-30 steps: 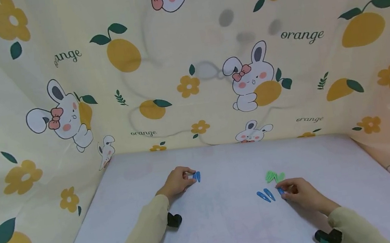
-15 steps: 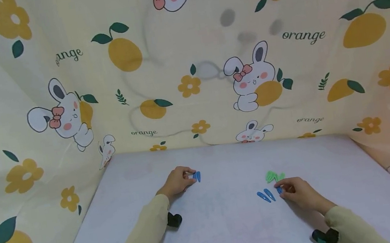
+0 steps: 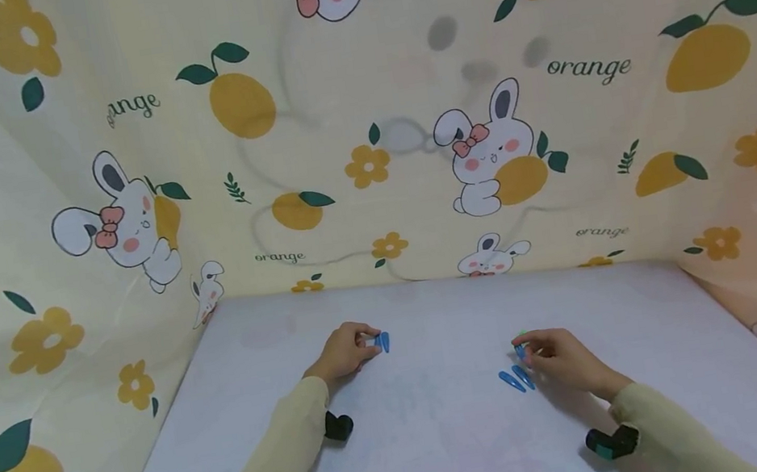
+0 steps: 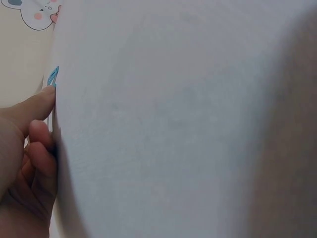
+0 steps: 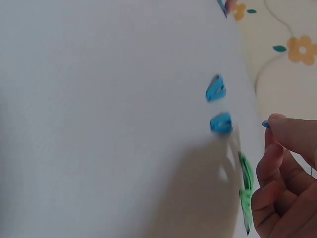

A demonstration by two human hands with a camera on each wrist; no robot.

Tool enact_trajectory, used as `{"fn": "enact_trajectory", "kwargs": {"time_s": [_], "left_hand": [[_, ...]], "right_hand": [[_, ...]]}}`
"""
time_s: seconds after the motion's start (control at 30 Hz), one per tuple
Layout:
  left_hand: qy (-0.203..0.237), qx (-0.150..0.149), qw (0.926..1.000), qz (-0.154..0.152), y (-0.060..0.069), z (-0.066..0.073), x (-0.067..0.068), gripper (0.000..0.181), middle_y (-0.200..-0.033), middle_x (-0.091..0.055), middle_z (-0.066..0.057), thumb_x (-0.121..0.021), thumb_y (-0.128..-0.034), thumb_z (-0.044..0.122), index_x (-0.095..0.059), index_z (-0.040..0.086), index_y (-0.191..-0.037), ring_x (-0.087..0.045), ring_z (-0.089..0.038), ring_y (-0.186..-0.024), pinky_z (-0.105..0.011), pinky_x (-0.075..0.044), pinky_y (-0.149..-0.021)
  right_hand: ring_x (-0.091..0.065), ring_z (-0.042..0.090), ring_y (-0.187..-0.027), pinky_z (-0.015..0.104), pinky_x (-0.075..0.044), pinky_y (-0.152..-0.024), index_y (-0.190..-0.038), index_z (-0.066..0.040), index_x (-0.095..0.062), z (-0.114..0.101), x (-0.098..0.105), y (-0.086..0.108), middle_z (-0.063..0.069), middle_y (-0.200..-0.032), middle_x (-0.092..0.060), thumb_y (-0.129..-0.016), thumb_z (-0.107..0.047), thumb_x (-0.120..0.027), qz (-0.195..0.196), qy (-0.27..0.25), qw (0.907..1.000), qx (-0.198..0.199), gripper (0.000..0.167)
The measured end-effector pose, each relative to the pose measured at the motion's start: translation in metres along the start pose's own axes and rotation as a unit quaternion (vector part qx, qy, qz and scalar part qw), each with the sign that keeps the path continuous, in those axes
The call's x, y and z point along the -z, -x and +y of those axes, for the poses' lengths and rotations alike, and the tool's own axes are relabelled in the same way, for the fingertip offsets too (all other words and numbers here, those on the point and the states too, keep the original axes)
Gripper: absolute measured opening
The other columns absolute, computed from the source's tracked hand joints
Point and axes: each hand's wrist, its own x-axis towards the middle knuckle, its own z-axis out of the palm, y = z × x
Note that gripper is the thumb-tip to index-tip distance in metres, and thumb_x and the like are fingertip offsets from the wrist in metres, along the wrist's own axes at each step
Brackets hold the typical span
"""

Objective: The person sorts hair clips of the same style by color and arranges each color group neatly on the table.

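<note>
The left hand (image 3: pixel 346 352) rests at the table's back left, thumb and fingers pinching a blue hair clip; a second blue clip (image 3: pixel 385 342) lies just right of it. In the left wrist view the left hand (image 4: pixel 29 153) has blue (image 4: pixel 53 75) beyond its thumb tip. The right hand (image 3: pixel 567 359) pinches another blue clip (image 3: pixel 520 349), seen in the right wrist view as a small blue tip at the right hand (image 5: pixel 290 168). Below its fingers two blue clips (image 3: pixel 512 381) (image 5: pixel 216 89) lie side by side. A green item (image 5: pixel 246 191) is mostly hidden behind the right hand in the head view.
The white table (image 3: pixel 409 443) is bordered by a patterned cloth (image 3: pixel 308 157) at the back and both sides. A black device sits on each wrist, the left one (image 3: pixel 338 427) and the right one (image 3: pixel 613 442).
The right hand has moved left and toward the back with its blue clip, now covering most of the green item. The left hand has stayed in place.
</note>
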Motion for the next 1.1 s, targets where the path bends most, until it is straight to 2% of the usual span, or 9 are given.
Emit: {"fn": "enact_trajectory", "kwargs": {"time_s": [0.2,0.4,0.5,0.67,0.93,1.1], "left_hand": [[0.003,0.002,1.0,0.002,0.0,-0.001,0.001,0.034,-0.067,-0.048,0.002,-0.073,-0.0935,0.019,-0.069,0.013,-0.127,-0.048,-0.013,-0.049,-0.023,-0.037,-0.052],[-0.001,0.012,0.9999,0.008,0.002,-0.002,0.001,0.034,-0.069,-0.048,0.001,-0.073,-0.0936,0.02,-0.07,0.015,-0.127,-0.049,-0.013,-0.051,-0.023,-0.038,-0.053],[-0.005,0.01,0.9999,0.01,0.002,-0.004,0.001,0.035,-0.069,-0.049,0.001,-0.073,-0.0936,0.021,-0.07,0.016,-0.128,-0.049,-0.013,-0.05,-0.023,-0.038,-0.053],[-0.005,0.004,1.0,0.006,0.001,-0.004,0.001,0.035,-0.068,-0.049,0.002,-0.073,-0.0937,0.021,-0.07,0.015,-0.128,-0.049,-0.013,-0.05,-0.023,-0.037,-0.053],[-0.005,-0.005,1.0,0.003,-0.002,-0.004,-0.001,0.035,-0.067,-0.049,0.002,-0.073,-0.0936,0.02,-0.069,0.014,-0.128,-0.049,-0.013,-0.049,-0.023,-0.037,-0.053],[-0.006,-0.009,0.9999,-0.001,-0.005,-0.005,-0.002,0.036,-0.065,-0.05,0.001,-0.073,-0.0937,0.02,-0.069,0.013,-0.129,-0.049,-0.013,-0.049,-0.023,-0.038,-0.053]], "right_hand": [[-0.057,0.015,-0.081,0.022,-0.048,-0.067,-0.131,-0.002,-0.063,-0.008,-0.007,-0.011,0.009,-0.098,-0.066,-0.096,-0.005,-0.064,-0.01,-0.05,0.9984,-0.024,0.035],[-0.061,0.016,-0.078,0.023,-0.05,-0.066,-0.133,0.0,-0.061,-0.016,-0.018,-0.023,0.014,-0.103,-0.068,-0.096,-0.004,-0.064,-0.007,-0.09,0.9959,-0.005,0.038],[-0.064,0.019,-0.079,0.025,-0.053,-0.069,-0.134,0.004,-0.059,-0.022,-0.025,-0.029,0.017,-0.104,-0.067,-0.096,-0.003,-0.064,-0.008,-0.108,0.9941,0.01,0.039],[-0.065,0.023,-0.079,0.026,-0.054,-0.067,-0.136,0.005,-0.057,-0.034,-0.039,-0.037,0.021,-0.103,-0.066,-0.098,0.002,-0.058,-0.019,-0.134,0.9906,0.021,0.039],[-0.063,0.022,-0.076,0.026,-0.051,-0.063,-0.136,0.007,-0.056,-0.052,-0.057,-0.048,0.024,-0.099,-0.063,-0.097,0.001,-0.059,-0.04,-0.154,0.9861,0.049,0.039],[-0.063,0.02,-0.076,0.026,-0.052,-0.064,-0.136,0.007,-0.055,-0.059,-0.066,-0.055,0.021,-0.097,-0.063,-0.097,0.001,-0.059,-0.046,-0.17,0.9835,0.044,0.039]]}}
